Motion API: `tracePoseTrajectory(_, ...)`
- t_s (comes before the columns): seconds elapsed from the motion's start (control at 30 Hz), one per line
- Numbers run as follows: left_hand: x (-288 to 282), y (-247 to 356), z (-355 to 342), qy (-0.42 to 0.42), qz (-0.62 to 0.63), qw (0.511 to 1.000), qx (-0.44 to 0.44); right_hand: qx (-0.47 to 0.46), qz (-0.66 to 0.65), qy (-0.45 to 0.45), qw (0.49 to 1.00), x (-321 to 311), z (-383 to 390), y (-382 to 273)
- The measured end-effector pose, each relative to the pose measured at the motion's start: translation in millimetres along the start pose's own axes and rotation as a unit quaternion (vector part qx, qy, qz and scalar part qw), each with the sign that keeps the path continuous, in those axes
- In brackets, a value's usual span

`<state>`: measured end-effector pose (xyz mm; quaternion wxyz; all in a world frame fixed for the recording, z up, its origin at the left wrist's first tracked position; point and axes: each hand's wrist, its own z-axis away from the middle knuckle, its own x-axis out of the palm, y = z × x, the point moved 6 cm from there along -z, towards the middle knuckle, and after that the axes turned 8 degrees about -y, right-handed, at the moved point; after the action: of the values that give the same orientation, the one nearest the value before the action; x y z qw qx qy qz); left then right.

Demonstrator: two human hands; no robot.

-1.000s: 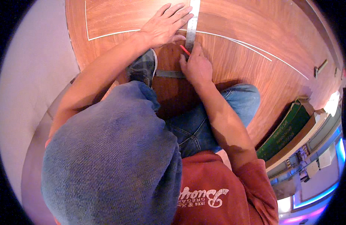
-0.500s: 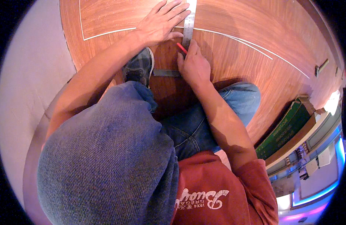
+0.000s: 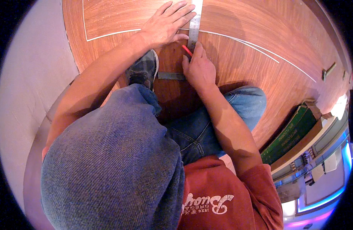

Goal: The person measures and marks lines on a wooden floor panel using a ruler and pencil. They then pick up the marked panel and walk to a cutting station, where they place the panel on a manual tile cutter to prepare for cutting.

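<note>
My left hand (image 3: 167, 25) lies flat with its fingers spread on a wood-grain flooring plank (image 3: 115, 17). Its fingertips reach the edge of a steel ruler (image 3: 194, 28) that crosses the plank's pale edge. Just below, my right hand (image 3: 200, 71) is closed around a slim red tool (image 3: 187, 50), pencil-like, with only part of it showing. That hand covers the ruler's lower end. A grey metal strip (image 3: 171, 76) lies crosswise at its left; whether it joins the ruler as one square is hidden.
My shoe (image 3: 144, 69) and bent knee (image 3: 247, 100) frame the work spot. A pale wall (image 3: 38, 57) rises at the left. Thin white lines (image 3: 257, 49) run over the wood-grain surface. At the right are a small metal piece (image 3: 328, 71) and an open green carton (image 3: 291, 132).
Both hands, the ruler and the red tool keep nearly the same places. The whole view has shifted slightly.
</note>
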<state>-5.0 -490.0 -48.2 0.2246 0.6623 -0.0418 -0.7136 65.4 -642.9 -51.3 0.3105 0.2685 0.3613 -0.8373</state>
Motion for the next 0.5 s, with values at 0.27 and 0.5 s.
tracePoseTrajectory(0.27, 2.0, -1.3, 1.1, -0.001, -0.005, 1.000, 0.000, 0.011, -0.009, -0.020, 1.000, -1.6, -0.6, -1.9)
tracePoseTrajectory(0.5, -2.0, 0.5, 0.5, -0.012, -0.006, 1.000, -0.001, 0.002, -0.010, -0.009, 1.000, 1.2, -0.6, 0.0)
